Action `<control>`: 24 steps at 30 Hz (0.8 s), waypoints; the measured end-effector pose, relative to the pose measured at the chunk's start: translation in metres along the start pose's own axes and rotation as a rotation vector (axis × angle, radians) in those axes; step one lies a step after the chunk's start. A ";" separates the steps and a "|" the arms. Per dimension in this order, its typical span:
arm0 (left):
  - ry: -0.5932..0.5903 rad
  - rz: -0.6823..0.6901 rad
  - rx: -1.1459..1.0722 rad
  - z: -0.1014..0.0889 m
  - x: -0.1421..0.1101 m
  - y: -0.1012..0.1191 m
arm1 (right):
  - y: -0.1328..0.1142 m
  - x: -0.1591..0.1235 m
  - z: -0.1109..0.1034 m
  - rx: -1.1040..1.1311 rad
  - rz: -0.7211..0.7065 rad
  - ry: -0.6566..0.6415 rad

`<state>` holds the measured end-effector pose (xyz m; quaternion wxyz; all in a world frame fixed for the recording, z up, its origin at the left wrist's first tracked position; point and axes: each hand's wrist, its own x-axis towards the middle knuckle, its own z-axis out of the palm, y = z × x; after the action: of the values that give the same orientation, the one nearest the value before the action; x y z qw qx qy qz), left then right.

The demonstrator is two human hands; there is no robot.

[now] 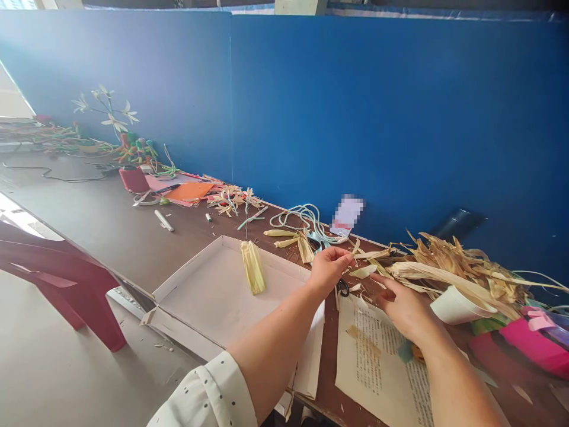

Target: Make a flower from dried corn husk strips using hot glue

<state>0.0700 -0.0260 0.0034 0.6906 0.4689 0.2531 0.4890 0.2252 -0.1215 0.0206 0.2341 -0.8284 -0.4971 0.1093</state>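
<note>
My left hand (329,268) is pinched closed at the edge of the dried corn husk scraps, on what looks like a thin corn husk strip (356,248). My right hand (403,305) reaches in from the right, fingers stretched out and apart. Its index fingertip is beside a pale, petal-shaped husk piece (364,271); whether they touch I cannot tell. A heap of dry corn husks (462,267) lies just beyond the right hand. Black-handled scissors (342,288) are partly hidden beside my left hand. Under the right forearm lies a printed sheet (364,356).
A shallow white box lid (200,308) holds a folded yellowish husk bundle (253,268). A white cup (460,305) lies tipped at right. Coiled pale cord (302,214) and a phone-like card (348,213) are near the blue partition (377,107). A red plastic stool (89,296) stands left.
</note>
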 end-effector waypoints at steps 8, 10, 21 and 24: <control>-0.020 -0.003 -0.006 0.000 -0.001 -0.003 | -0.005 -0.024 -0.007 0.654 0.008 -0.130; -0.019 -0.001 -0.022 0.000 -0.001 -0.003 | -0.007 -0.029 -0.009 0.716 0.006 -0.154; -0.052 0.019 -0.192 0.000 -0.002 -0.001 | -0.034 -0.046 0.003 0.981 0.046 -0.100; -0.056 0.005 -0.193 0.000 -0.002 -0.002 | -0.042 -0.047 0.009 1.063 0.084 -0.081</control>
<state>0.0706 -0.0280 0.0017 0.7382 0.4141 0.1842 0.4996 0.1665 -0.1431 0.0310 0.5973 -0.6099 -0.3485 0.3871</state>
